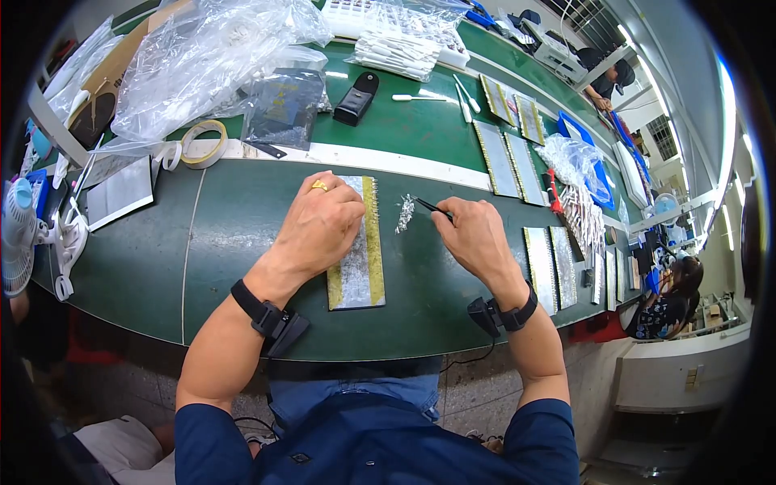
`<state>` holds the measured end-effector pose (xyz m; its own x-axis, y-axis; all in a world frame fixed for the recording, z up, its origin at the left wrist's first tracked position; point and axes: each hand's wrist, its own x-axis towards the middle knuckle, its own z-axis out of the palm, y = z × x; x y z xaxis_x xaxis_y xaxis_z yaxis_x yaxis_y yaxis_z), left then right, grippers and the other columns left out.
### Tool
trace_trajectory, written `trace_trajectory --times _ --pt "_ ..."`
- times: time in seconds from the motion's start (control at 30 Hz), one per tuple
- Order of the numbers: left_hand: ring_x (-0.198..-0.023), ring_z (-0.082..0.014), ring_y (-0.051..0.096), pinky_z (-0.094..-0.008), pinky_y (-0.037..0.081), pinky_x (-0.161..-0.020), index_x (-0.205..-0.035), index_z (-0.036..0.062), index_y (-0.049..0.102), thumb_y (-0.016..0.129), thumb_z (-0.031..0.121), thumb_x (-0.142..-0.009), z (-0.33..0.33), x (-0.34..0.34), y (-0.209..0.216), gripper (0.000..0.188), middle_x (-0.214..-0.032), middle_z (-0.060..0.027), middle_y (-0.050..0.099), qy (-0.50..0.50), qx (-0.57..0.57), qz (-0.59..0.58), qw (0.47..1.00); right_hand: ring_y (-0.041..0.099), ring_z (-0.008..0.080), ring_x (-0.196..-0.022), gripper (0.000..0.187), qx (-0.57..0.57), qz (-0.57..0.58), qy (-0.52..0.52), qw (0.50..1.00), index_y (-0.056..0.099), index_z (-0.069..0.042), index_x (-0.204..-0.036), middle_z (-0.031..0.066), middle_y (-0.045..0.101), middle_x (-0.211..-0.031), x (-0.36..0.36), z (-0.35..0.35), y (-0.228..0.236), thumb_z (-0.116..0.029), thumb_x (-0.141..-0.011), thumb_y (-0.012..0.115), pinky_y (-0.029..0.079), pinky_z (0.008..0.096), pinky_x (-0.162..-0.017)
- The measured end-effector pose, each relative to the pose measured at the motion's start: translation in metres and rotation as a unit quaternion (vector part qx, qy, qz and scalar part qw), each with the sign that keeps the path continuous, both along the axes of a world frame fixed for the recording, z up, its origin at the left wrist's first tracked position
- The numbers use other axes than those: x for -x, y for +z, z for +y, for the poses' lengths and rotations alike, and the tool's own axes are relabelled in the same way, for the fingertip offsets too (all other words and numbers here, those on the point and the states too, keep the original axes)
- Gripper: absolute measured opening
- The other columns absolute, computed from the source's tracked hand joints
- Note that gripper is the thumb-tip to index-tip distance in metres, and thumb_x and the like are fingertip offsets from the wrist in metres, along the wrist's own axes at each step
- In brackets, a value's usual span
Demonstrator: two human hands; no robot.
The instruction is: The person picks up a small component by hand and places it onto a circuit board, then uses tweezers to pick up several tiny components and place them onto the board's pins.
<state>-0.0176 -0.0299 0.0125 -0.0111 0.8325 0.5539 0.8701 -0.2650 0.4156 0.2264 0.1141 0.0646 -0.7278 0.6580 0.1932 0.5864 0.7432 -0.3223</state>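
Observation:
A flat silver plate (352, 279) with yellow strips along its edges lies on the dark green table in front of me. My left hand (319, 222), with a ring on one finger, rests over the plate's upper part. Its fingers are curled closed near the yellow right edge, and whatever they pinch is hidden. Black tweezers (430, 207) are gripped in my right hand (478, 236), to the right of the plate. Their tips reach a small heap of tiny silvery pieces (405, 214) on the tabletop.
More plates (541, 267) lie to the right, with others (503, 158) behind them. At the left stand a tape roll (204, 144) and a small fan (18, 234). Plastic bags (218, 65) and a black pouch (356, 99) sit farther back. Other people are at the right.

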Motion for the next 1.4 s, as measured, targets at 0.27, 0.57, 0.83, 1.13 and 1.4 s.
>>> trace_trajectory --times 0.27,0.57,0.83,1.13,1.4 --pt "-0.107 -0.0263 0.068 -0.0463 0.048 -0.114 -0.088 0.004 0.077 0.075 0.004 -0.092 0.0 0.0 0.001 0.005 -0.102 -0.0035 0.077 0.0 0.001 0.0 1.0 0.068 0.0401 -0.062 0.019 -0.001 0.001 0.01 1.0 0.082 -0.001 -0.101 0.0191 0.068 -0.067 0.0 0.0 -0.004 -0.018 -0.099 0.076 0.052 0.0484 -0.063" --pt "-0.108 -0.0274 0.068 -0.0465 0.048 -0.114 -0.089 0.004 0.078 0.075 0.004 -0.093 -0.002 -0.001 0.002 0.005 -0.103 -0.004 0.077 -0.004 0.011 -0.007 1.0 0.068 0.0369 -0.075 0.013 -0.066 0.001 0.049 0.997 0.082 -0.005 -0.104 0.0135 0.072 -0.075 -0.005 0.003 -0.006 -0.016 -0.098 0.079 0.054 0.0432 -0.077" --pt "-0.11 -0.0279 0.069 -0.0469 0.049 -0.111 -0.087 0.0033 0.076 0.075 0.001 -0.091 -0.001 -0.003 0.0 0.005 -0.104 -0.004 0.078 -0.022 0.0 -0.041 0.999 0.063 0.0234 -0.077 0.024 -0.233 0.003 0.223 0.946 0.08 -0.009 -0.114 0.0014 0.066 -0.071 -0.009 -0.005 -0.007 -0.004 -0.091 0.08 0.052 0.0382 -0.082" --pt "-0.109 -0.0286 0.07 -0.0476 0.05 -0.11 -0.081 0.0037 0.073 0.075 -0.002 -0.088 0.0 -0.003 0.0 0.009 -0.105 -0.0038 0.078 -0.038 -0.007 -0.036 0.999 0.064 0.0202 -0.078 0.028 -0.243 0.003 0.285 0.927 0.078 -0.006 -0.117 -0.0006 0.064 -0.067 -0.009 -0.012 -0.009 -0.001 -0.089 0.077 0.052 0.0373 -0.087" --pt "-0.109 -0.0286 0.07 -0.0478 0.051 -0.11 -0.08 0.0033 0.074 0.075 -0.003 -0.087 -0.001 -0.004 0.001 0.01 -0.105 -0.0035 0.079 -0.05 -0.005 -0.037 0.998 0.064 0.0203 -0.079 0.028 -0.241 -0.004 0.286 0.928 0.078 -0.006 -0.119 -0.0006 0.064 -0.068 -0.009 -0.013 -0.011 -0.003 -0.091 0.076 0.053 0.038 -0.089"
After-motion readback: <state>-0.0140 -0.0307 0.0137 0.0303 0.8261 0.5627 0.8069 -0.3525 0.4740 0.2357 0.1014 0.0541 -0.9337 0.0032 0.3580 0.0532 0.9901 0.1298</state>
